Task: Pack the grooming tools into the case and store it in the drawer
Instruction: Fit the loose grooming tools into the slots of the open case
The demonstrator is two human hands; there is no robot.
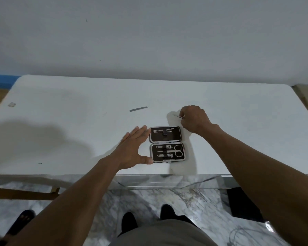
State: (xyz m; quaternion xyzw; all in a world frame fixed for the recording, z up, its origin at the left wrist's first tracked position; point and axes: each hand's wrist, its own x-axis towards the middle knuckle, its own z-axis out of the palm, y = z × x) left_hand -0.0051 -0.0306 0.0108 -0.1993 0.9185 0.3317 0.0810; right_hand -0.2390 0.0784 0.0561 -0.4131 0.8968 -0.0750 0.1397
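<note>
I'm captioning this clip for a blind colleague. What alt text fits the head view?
An open grooming case lies on a white table, the left hand open against its left edge, the right hand pinching a thin metal tool just beyond it. A nail file lies loose farther back.

The light is dim and flat, with a cool grey cast. A broad, soft shadow darkens the bench (43,139) at the left of the frame, and a fainter one spreads right of the case (167,144). The marble floor (203,210) glares at the lower right. Wide-angle distortion bows the bench's edges, and fine detail is soft.
</note>
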